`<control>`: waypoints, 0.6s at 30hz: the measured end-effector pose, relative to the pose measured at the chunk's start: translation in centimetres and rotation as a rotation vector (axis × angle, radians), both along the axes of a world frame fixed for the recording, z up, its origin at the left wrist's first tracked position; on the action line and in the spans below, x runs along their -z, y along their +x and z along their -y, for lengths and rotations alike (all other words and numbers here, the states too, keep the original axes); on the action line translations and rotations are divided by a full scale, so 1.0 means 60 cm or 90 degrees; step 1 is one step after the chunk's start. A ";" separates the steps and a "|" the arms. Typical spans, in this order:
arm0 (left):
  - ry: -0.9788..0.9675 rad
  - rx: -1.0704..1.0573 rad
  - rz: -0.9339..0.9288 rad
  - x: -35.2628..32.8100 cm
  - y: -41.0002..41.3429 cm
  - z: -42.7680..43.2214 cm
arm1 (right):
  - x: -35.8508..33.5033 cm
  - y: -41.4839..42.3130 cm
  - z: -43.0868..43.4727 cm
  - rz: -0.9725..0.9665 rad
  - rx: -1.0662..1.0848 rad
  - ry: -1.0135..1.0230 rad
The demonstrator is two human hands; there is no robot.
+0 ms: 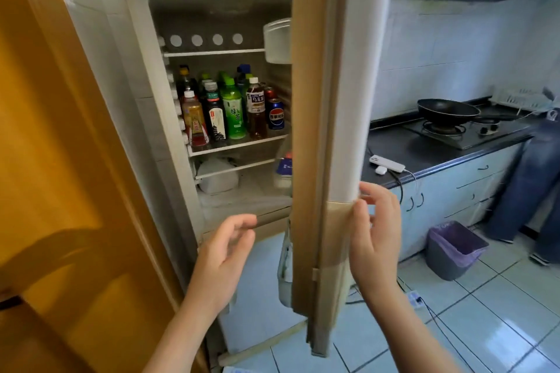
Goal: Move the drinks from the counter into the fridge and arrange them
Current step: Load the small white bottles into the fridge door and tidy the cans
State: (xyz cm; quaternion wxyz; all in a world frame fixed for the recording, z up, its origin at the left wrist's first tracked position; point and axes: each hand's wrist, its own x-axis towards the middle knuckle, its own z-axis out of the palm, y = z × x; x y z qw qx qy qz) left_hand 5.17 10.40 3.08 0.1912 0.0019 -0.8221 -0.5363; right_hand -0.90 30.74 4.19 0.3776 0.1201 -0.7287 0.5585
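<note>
Left hand (224, 251) loose and empty, right hand (374, 230) relaxed against tall cream fridge door (333, 100), plastic drink bottles (233, 109) crowding white fridge shelf (239, 144).

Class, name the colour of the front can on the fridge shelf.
Blue; the front can shows best in the head view.

Both forearms reach forward and up: left grip (225, 248) palm turned inward, fingers loosely curved, empty; right grip (375, 233) upright, fingers relaxed, slightly spread.
</note>
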 end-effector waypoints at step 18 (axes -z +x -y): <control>-0.017 -0.401 -0.071 0.006 -0.194 0.082 | -0.011 -0.259 0.174 0.101 -0.176 0.321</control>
